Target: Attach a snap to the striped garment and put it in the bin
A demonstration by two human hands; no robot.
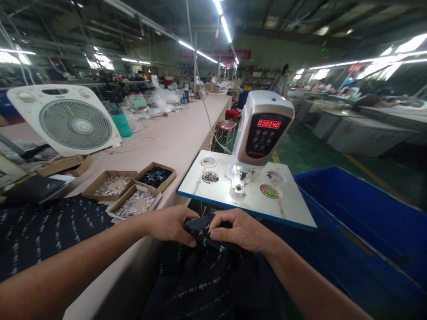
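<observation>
Left hand (pixel 171 224): knuckles up, wrist straight, fingers curled down and pinched with the thumb on a fold of the dark garment (pixel 207 275); forearm entering from the lower left, laid across the edge of the long table (pixel 173 138).
Right hand (pixel 238 229): knuckles up, fingers bent inward, thumb and fingertips pinching the same fold from the other side; forearm entering from the lower right.
Hands together: nearly touching, fingertips facing each other over the bunched top edge of the cloth.
Dark garment: black with pale printed lines, gathered between both hands and hanging down below them, just in front of the white machine plate (pixel 296 209).
Snap press machine (pixel 263 133): upright on the plate beyond the hands, red digits lit on its panel.
Cardboard trays (pixel 133 186): three, on the table left of the hands, two with silvery small parts, one with dark parts.
More printed cloth (pixel 43 231): spread flat on the table at left.
Fan (pixel 66 120): white, tilted, standing further back on the table.
Blue bin (pixel 360 222): right of the machine.
</observation>
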